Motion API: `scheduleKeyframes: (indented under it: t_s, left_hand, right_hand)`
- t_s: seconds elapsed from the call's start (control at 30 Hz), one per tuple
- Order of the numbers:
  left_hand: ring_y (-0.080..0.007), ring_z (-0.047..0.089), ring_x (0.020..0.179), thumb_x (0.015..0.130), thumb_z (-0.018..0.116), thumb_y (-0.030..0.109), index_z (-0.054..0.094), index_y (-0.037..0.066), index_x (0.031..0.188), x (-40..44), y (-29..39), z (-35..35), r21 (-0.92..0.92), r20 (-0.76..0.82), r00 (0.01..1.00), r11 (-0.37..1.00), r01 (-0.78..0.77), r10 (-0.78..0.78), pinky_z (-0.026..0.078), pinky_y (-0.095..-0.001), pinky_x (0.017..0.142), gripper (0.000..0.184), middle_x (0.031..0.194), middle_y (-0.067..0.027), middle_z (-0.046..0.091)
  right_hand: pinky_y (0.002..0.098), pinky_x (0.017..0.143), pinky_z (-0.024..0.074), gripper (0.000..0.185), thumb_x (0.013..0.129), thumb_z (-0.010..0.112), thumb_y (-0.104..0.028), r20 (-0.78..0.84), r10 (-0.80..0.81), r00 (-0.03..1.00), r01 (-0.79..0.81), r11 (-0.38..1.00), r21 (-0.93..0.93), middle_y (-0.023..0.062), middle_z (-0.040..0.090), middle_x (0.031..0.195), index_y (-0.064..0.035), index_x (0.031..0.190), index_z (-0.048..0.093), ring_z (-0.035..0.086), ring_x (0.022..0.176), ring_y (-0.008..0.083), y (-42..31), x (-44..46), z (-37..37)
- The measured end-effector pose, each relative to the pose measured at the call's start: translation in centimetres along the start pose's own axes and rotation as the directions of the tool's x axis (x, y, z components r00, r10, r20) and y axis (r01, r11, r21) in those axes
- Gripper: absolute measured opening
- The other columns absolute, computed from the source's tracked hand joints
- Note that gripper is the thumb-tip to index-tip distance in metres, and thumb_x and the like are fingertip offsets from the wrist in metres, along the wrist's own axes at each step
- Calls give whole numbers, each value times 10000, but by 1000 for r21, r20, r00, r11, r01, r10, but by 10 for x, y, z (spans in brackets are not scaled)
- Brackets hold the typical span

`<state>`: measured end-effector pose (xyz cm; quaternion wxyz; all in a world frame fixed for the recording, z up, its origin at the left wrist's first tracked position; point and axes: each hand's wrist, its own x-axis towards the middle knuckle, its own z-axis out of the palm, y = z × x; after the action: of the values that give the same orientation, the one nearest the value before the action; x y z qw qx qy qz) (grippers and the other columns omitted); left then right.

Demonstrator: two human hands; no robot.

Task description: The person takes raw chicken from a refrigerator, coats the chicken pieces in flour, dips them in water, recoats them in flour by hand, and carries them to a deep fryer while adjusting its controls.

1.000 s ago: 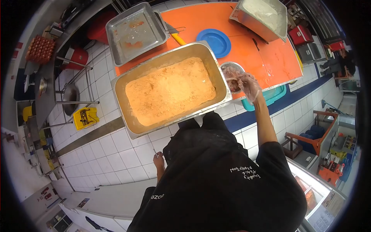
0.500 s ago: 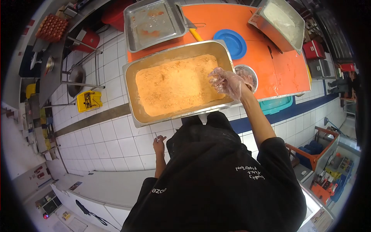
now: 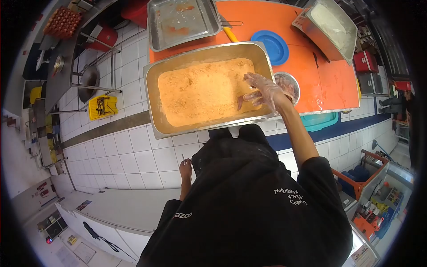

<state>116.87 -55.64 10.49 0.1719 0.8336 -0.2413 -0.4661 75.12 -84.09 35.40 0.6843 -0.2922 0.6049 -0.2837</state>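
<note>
My right hand [image 3: 267, 91], in a clear plastic glove, is over the right end of a deep metal pan [image 3: 149, 95]. Its fingers are apart. Below them shows a dark reddish strip [image 3: 240, 103], perhaps meat; whether it touches the fingers I cannot tell. Orange-yellow powder [image 3: 200, 91], lumpy in places, covers the pan's bottom. Right beside my wrist stands a round metal bowl [image 3: 297, 84] of reddish pieces that look like raw meat, partly hidden by the hand. My bare left hand [image 3: 186, 170] hangs low at my side, its fingers closed on a thin pale stick.
On the orange table [image 3: 307, 95] are a blue basin [image 3: 272, 46], a stained metal tray [image 3: 184, 24], a yellow-handled tool [image 3: 230, 34] and a metal container of white powder [image 3: 329, 24]. A yellow basket [image 3: 103, 107] sits on the tiled floor. Behind me runs a white counter [image 3: 129, 207].
My right hand has gone from bunched fingers to spread ones over the pan, and the reddish strip now shows beneath it. My left hand still holds the stick; the view has shifted slightly.
</note>
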Motion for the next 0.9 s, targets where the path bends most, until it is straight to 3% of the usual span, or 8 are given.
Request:
scheduleKeyframes:
  t_s: [0.2,0.27,0.4,0.6,0.63,0.73,0.77,0.9]
  left_hand:
    - [-263,677,1070,974,626,259,675,4,1170,9,11,4,-87,-2,1000,996,-15,15,475,-378,977,325,1060,-150,744]
    - [-262,678,1079,994,619,274,663,-2,1160,14,12,4,-120,8,1000,993,-20,21,473,-378,981,324,1064,-154,744]
    - [-191,653,934,995,628,249,652,5,1163,15,2,3,-351,93,993,936,-29,66,495,-318,827,297,1041,-121,732]
    - [-163,622,834,981,660,266,680,9,1137,-1,8,-8,-63,29,998,997,-45,47,478,-298,744,301,929,-72,695]
    - [-168,621,832,980,661,274,684,10,1138,2,3,-10,-27,40,999,999,-24,25,480,-312,743,309,913,-67,691]
    - [-174,619,803,979,658,276,683,19,1126,17,-18,-10,24,-2,989,989,-149,149,478,-315,730,297,893,-66,692]
    - [-174,619,803,979,658,276,683,19,1126,19,-18,-11,27,-6,989,988,-150,151,478,-315,730,297,893,-66,692]
    - [-176,635,787,983,661,284,676,20,1102,1,13,-15,-75,-6,1000,997,-16,15,488,-293,751,290,918,-82,708]
  right_hand:
    - [298,739,581,386,1033,555,-313,-176,-145,974,142,989,-32,81,685,1175,-48,1304,627,699,936,187,-1,-11,-37]
    - [291,746,580,330,1025,560,-258,-281,-423,862,422,904,-67,73,710,1085,-16,1228,654,702,902,191,25,0,-87]
    - [303,773,579,292,1009,580,-223,-486,-329,810,379,925,5,69,717,982,12,1158,668,704,855,185,57,0,-146]
    - [344,848,577,291,974,596,-191,-540,-162,826,105,985,-134,86,742,1011,26,1151,677,734,883,220,89,3,-159]
    - [356,877,572,290,962,585,-179,-327,-360,874,66,754,-654,112,740,1062,-4,1172,682,729,944,249,100,10,-163]
    - [399,972,535,302,942,545,-148,-281,-175,944,-91,680,-728,158,697,1200,-115,1199,700,670,1118,313,133,34,-158]
    - [364,976,524,286,958,561,-134,-222,-399,890,27,532,-846,144,706,1185,-95,1208,696,671,1101,280,149,45,-155]
    - [395,1021,500,301,965,557,-140,-178,-571,801,-6,290,-957,157,696,1226,-120,1230,697,648,1165,315,152,48,-138]
